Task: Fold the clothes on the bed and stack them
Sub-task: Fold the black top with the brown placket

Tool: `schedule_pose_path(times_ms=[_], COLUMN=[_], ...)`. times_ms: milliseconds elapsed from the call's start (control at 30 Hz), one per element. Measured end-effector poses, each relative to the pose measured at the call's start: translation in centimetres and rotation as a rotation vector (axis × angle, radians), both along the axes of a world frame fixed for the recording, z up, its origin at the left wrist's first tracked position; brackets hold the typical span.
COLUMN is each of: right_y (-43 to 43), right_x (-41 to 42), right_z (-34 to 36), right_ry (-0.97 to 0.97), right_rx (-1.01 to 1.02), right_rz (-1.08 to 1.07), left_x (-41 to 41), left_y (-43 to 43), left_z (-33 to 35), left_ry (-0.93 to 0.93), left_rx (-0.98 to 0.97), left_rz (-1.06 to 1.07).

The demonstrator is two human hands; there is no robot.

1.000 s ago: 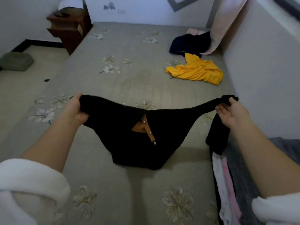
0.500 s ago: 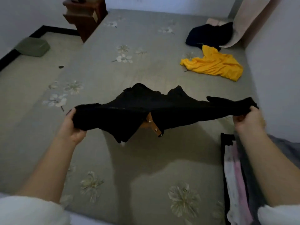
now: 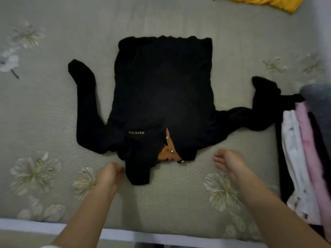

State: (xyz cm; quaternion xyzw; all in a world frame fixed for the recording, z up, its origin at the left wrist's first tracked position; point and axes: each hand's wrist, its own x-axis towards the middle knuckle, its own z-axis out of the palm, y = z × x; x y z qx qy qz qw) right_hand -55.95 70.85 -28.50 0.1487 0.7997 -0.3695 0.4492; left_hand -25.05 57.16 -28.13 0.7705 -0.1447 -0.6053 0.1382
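A black sweater [image 3: 163, 90] with a tan button placket lies spread flat on the bed [image 3: 53, 113], collar toward me and both sleeves out to the sides. My left hand [image 3: 109, 173] has its fingers curled at the left edge of the collar and seems to pinch it. My right hand [image 3: 229, 162] hovers just right of the collar with relaxed fingers, holding nothing. A stack of folded clothes [image 3: 295, 158] in white, pink and grey sits at the right, and the sweater's right sleeve reaches it.
A yellow garment [image 3: 268, 2] lies crumpled at the far top edge of the view. The bed's near edge [image 3: 125, 233] runs along the bottom. Flower-patterned bed cover shows left of the sweater and in front of it.
The sweater was held stretched in the air by both sleeves. It now lies flat on the bed, both hands have left the sleeves and come to the collar, and the view has tilted down.
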Motion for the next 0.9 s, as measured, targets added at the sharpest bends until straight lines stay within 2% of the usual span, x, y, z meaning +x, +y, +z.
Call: schedule_pose_path(times_ms=[67, 133, 233, 333, 400, 533, 700, 800, 900], right_y=[-0.7, -1.8, -3.8, -5.8, -6.8, -7.6, -6.2, -3.7, 0.1], right_x=[1.9, 3.0, 3.0, 2.3, 2.1, 2.5, 3.3, 2.6, 2.4], right_z=[-1.0, -1.7, -2.3, -1.8, -1.6, -1.1, -0.4, 0.5, 1.3], right_ry=[0.049, 0.147, 0.311, 0.271, 0.177, 0.101, 0.006, 0.102, 0.071], right_rx=[-0.052, -0.113, -0.161, -0.232, -0.289, -0.358, -0.311, -0.226, -0.055], right_rz=[-0.016, -0.03, 0.018, 0.032, 0.092, 0.315, 0.486, 0.551, 0.665], left_x=[-0.6, -1.4, -2.2, -2.0, -1.8, -2.0, -1.8, -0.7, 0.9], left_y=[0.3, 0.2, -0.6, -1.3, -1.6, -1.8, -1.1, 0.0, 2.5], left_z=[-0.7, -0.7, 0.1, 1.0, 1.3, 2.0, 3.4, 4.2, 3.8], left_ry=[0.073, 0.052, 0.101, 0.237, 0.34, 0.478, 0.673, 0.537, 0.215], left_rx=[0.005, -0.003, -0.127, -0.262, -0.267, -0.283, -0.227, -0.057, 0.053], left_rz=[-0.041, -0.223, -0.457, -0.612, -0.691, -0.669, -0.41, -0.328, -0.639])
